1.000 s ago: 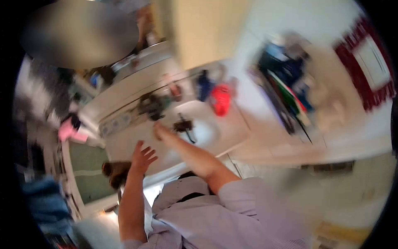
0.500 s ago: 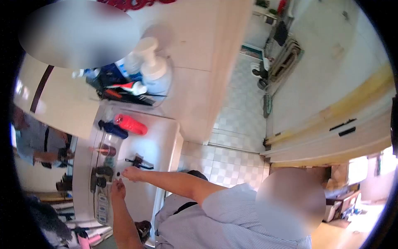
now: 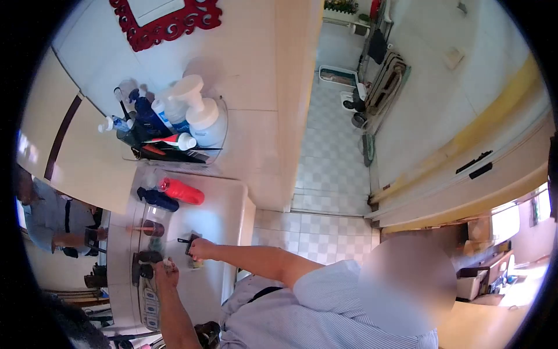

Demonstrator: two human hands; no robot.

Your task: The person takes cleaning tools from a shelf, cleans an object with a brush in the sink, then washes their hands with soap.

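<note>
My right hand (image 3: 201, 249) is closed around a small dark object with a black handle-like end (image 3: 187, 242), over the white sink (image 3: 215, 218); its exact kind is unclear. My left hand (image 3: 166, 272) is at the sink's back edge, fingers curled together. A small pale bit shows at its fingertips, too small to name. Close beside the left hand are a dark faucet-like fixture (image 3: 150, 256) and a dark round piece (image 3: 146, 271). Further along the ledge stand a reddish-brown cup (image 3: 153, 228), a dark blue bottle (image 3: 158, 199) and a red bottle (image 3: 182, 191).
A clear holder with a white pump bottle (image 3: 206, 123) and a toothpaste tube (image 3: 174, 141) is beside the sink. A red ornate frame (image 3: 165, 29) hangs above. A patterned strip (image 3: 150, 308) lies along the ledge. Checkered floor (image 3: 308, 232) leads through a doorway.
The dark object lay in the sink and is now in my right hand, which moved away from the left. My left hand has shifted slightly toward the fixture. The view has steadied and shifted.
</note>
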